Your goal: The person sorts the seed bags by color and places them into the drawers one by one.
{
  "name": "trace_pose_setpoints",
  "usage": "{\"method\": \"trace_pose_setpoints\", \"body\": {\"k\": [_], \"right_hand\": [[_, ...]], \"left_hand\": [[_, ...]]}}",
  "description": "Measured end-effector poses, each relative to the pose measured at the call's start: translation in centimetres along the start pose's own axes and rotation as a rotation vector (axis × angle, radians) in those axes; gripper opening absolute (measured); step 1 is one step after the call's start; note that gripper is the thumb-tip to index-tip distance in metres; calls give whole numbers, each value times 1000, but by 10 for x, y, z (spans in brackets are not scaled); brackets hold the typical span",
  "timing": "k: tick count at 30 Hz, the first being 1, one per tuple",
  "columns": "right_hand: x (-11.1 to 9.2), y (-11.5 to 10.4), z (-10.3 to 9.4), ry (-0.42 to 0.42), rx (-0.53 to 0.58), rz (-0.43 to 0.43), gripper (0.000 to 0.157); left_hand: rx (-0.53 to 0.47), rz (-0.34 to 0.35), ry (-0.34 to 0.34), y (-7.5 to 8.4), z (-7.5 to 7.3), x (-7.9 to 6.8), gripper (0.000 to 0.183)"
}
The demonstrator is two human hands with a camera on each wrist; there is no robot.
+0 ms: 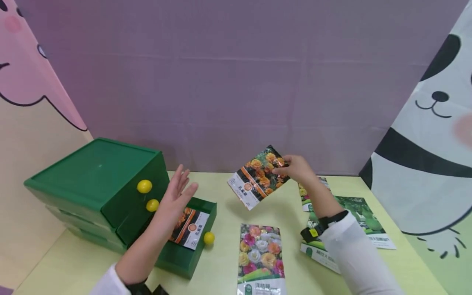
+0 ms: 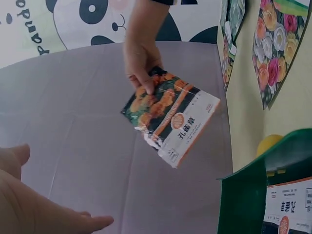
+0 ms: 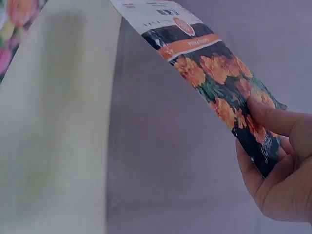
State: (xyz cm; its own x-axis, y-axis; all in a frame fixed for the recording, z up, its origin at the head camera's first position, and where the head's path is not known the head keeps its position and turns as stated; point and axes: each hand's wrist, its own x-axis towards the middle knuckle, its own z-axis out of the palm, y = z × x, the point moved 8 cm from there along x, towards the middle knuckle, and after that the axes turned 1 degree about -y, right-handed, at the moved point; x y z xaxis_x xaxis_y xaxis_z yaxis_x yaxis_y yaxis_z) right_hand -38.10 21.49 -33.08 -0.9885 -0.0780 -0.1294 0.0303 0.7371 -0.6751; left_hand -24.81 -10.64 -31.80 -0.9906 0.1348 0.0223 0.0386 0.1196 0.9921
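Observation:
My right hand (image 1: 298,169) pinches a seed packet with orange flowers (image 1: 258,178) between thumb and fingers, holding it tilted above the table. In the right wrist view the thumb lies on the printed front of the packet (image 3: 214,73). My left hand (image 1: 173,203) is raised with fingers extended, holding nothing, in front of the green drawer unit (image 1: 96,176). Below it the lowest drawer (image 1: 184,262) is pulled out. Inside lies another orange-flower seed packet (image 1: 193,229), partly hidden by my left forearm. The left wrist view shows the left hand (image 2: 39,204) apart from the held packet.
A packet with mixed coloured flowers (image 1: 261,256) lies at the table's front middle. Several packets, one with green vegetables (image 1: 363,215), lie under and beside my right forearm. Yellow round knobs (image 1: 144,186) stick out from the drawer fronts. A purple cloth wall (image 1: 236,82) stands behind.

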Motion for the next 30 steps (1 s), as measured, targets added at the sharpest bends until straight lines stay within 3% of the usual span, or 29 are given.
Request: {"method": "trace_pose_setpoints", "body": {"k": [4,10,13,16,22,30], "right_hand": [[-20,-29,11,-32,-47,-114,69],[-54,-68,38,-90,-101,-293,61],[-68,-82,49,-119,-111,-374,44],[-79,-91,60,-170,-98,-448,25],[-88,-98,75,-263,-89,-499,17],[-94,-101,84,-311,-118,-539,17]], "left_hand": [[18,5,-85,-1,16,10,79],[-5,30,-182,-3,39,12,81],[8,24,-205,-6,48,11,82],[65,-27,-210,-12,54,7,83],[203,-117,-214,-26,64,-3,76],[245,-122,-280,-39,71,-10,48]]}}
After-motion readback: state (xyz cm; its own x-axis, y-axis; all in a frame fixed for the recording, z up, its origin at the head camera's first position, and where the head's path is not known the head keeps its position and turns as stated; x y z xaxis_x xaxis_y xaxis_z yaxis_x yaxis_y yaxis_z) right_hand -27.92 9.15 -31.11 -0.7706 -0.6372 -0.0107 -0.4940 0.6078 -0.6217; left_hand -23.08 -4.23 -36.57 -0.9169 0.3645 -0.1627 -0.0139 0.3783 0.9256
